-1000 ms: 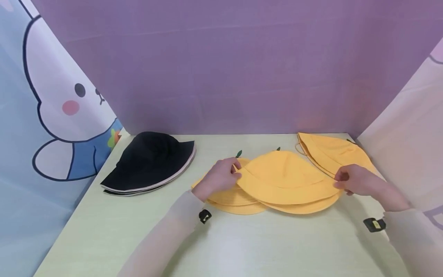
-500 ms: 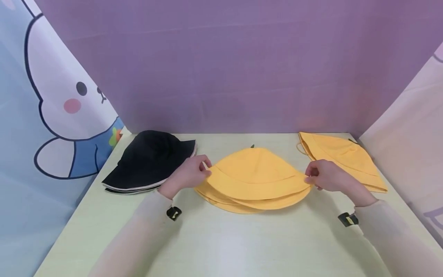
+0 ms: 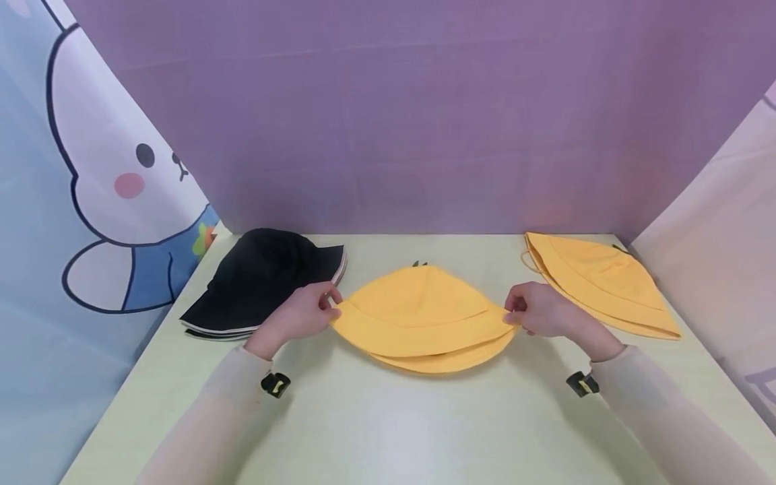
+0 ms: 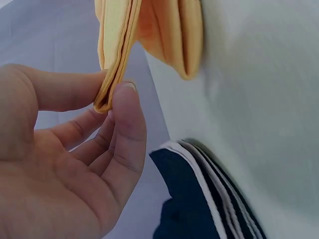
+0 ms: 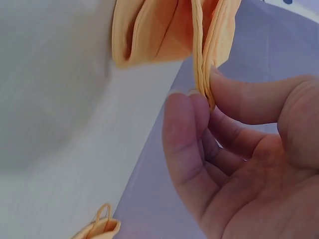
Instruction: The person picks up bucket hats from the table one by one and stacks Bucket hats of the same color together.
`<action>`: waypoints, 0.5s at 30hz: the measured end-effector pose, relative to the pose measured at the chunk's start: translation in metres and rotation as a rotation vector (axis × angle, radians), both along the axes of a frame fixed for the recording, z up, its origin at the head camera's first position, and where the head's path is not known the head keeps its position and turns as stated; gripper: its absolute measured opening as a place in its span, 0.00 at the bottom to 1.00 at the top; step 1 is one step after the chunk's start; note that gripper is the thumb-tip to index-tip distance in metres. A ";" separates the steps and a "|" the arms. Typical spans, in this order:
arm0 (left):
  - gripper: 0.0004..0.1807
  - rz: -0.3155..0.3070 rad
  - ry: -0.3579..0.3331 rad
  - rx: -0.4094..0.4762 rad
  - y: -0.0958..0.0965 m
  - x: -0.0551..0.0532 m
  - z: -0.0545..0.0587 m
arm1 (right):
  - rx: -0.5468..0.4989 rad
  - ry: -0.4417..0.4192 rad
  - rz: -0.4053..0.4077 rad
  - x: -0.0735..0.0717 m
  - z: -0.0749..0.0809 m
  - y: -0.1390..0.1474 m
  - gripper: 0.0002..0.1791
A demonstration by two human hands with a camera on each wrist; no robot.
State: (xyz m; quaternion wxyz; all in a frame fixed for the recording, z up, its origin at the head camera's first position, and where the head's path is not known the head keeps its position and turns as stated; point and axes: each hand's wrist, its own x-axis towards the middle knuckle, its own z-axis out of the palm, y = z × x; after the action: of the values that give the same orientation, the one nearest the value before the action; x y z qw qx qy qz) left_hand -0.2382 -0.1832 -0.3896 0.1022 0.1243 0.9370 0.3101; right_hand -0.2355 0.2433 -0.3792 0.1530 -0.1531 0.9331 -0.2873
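While 2 hands (image 3: pixel 300 313) (image 3: pixel 536 311) pinch it, yellow hat (image 3: pixel 424 306) tops another.

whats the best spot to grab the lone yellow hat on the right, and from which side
Pinch the yellow hat at its near brim, coming in from the front. It lies folded flat on the table, so the brim's doubled edge gives a thin lip, and the right hand is nearest it.

No readable text or label anywhere (hats, table, backdrop all plain).
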 end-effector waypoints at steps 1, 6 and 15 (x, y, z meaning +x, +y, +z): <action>0.07 0.003 -0.006 0.002 -0.002 0.000 -0.002 | -0.005 0.002 0.004 0.000 -0.002 -0.002 0.05; 0.07 0.020 -0.038 -0.003 -0.006 -0.001 -0.015 | 0.007 0.014 -0.003 -0.002 -0.013 -0.009 0.05; 0.05 -0.002 -0.028 -0.097 0.003 -0.005 -0.037 | 0.102 0.011 -0.040 -0.007 -0.036 -0.012 0.05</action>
State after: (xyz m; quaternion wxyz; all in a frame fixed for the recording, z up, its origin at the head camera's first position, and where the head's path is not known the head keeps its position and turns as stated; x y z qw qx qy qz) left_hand -0.2428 -0.1803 -0.4267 0.1213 0.1160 0.9493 0.2659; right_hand -0.2422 0.2308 -0.4154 0.1495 -0.1281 0.9502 -0.2417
